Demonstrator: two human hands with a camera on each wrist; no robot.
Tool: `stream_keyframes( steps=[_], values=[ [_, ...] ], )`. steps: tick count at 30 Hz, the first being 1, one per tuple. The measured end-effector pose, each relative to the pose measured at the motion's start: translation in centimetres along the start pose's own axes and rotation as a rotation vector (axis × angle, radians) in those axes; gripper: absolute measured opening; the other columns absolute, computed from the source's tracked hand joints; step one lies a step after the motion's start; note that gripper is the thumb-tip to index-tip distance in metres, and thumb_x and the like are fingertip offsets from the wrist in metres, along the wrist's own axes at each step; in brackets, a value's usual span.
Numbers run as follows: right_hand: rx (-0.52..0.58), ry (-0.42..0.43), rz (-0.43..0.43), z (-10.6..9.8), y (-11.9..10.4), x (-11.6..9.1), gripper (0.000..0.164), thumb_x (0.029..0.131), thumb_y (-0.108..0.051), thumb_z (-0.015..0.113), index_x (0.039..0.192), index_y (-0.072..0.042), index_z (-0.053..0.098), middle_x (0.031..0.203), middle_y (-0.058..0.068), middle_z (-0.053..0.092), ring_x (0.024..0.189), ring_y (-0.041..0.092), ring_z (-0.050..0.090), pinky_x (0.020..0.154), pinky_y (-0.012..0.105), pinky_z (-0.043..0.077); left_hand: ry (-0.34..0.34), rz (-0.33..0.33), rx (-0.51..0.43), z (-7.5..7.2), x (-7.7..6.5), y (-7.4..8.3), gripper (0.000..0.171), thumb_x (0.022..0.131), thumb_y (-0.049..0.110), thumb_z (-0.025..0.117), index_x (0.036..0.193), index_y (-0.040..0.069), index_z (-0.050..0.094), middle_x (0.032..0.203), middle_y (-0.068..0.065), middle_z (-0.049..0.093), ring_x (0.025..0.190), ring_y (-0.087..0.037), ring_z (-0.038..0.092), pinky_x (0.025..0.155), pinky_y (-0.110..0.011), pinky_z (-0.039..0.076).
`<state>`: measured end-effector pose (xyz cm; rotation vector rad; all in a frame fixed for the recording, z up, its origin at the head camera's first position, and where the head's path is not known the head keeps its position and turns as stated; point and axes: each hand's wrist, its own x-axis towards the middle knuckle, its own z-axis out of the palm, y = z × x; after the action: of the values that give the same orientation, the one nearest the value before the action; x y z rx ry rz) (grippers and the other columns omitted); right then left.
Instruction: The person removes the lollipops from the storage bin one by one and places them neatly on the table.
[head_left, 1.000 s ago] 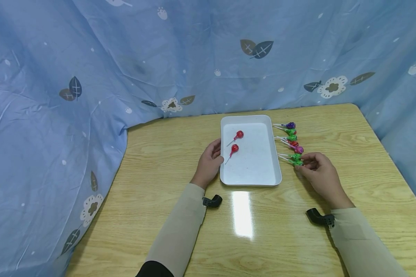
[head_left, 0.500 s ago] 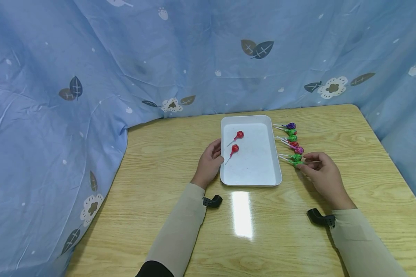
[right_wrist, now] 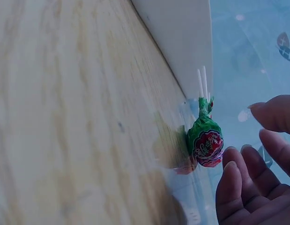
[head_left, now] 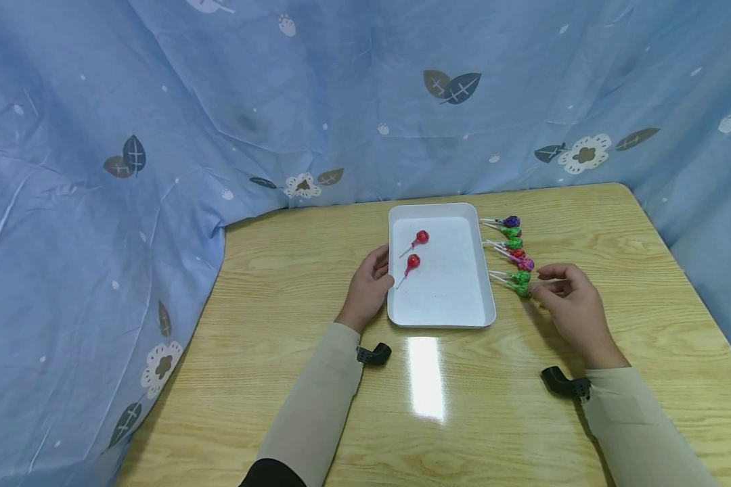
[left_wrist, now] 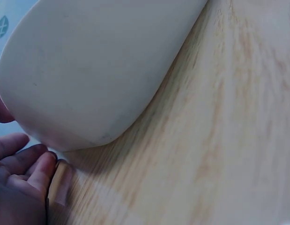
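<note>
Two red lollipops [head_left: 422,237] lie in a white rectangular tray [head_left: 451,297]. At the tray's left rim, my left hand [head_left: 365,292] holds the edge, thumb on the rim and fingers against the outer wall; the left wrist view shows the curled fingers low at the left. Along the tray's right side runs a column of wrapped lollipops, sticks pointing left: a purple one [head_left: 512,221], a pink one [head_left: 526,264], green ones and a red one. My right hand [head_left: 574,308] is by the nearest green lollipop [head_left: 522,289], thumb and fingers parted, holding nothing.
The wooden table [head_left: 317,257] carries the tray and the lollipops. A blue patterned curtain [head_left: 365,101] hangs behind the table and along its left side. Black camera mounts [head_left: 374,354] stick out from both wrists.
My right hand has drawn slightly to the right from the nearest green lollipop, its fingertips coming off the wrapper. The left hand, the tray and the red lollipops stay where they were.
</note>
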<state>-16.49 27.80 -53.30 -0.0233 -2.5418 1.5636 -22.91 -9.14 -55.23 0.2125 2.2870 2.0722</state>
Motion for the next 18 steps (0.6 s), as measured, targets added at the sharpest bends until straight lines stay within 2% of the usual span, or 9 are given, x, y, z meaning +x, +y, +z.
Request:
stream_keyframes(
  steps=[5, 13, 18],
  values=[
    [0.003, 0.004, -0.006, 0.0, -0.2, 0.0, 0.040, 0.108, -0.018, 0.071, 0.137, 0.006, 0.058, 0.121, 0.011, 0.063, 0.091, 0.006, 0.063, 0.062, 0.020, 0.051, -0.002, 0.002, -0.007, 0.0, 0.1, -0.1, 0.065, 0.100, -0.004, 0.053, 0.165, 0.005, 0.045, 0.159, -0.009, 0.054, 0.141, -0.019, 0.055, 0.115, -0.032, 0.047],
    [-0.002, 0.006, -0.021, 0.1, -1.1, 0.2, 0.039, 0.108, -0.018, 0.070, 0.138, 0.005, 0.059, 0.127, 0.015, 0.061, 0.090, 0.007, 0.064, 0.061, 0.020, 0.050, -0.004, 0.004, -0.009, 0.0, 0.1, -0.2, 0.065, 0.100, -0.004, 0.053, 0.165, 0.004, 0.045, 0.159, -0.010, 0.054, 0.140, -0.019, 0.055, 0.115, -0.032, 0.047],
    [0.038, 0.015, -0.058, 0.8, -2.0, 0.8, 0.033, 0.106, -0.010, 0.071, 0.134, 0.005, 0.062, 0.127, 0.010, 0.063, 0.094, 0.008, 0.063, 0.066, 0.016, 0.051, -0.004, 0.009, -0.009, 0.0, 0.1, -0.1, 0.064, 0.101, -0.004, 0.053, 0.164, 0.003, 0.045, 0.159, -0.012, 0.054, 0.141, -0.020, 0.055, 0.115, -0.033, 0.047]
  ],
)
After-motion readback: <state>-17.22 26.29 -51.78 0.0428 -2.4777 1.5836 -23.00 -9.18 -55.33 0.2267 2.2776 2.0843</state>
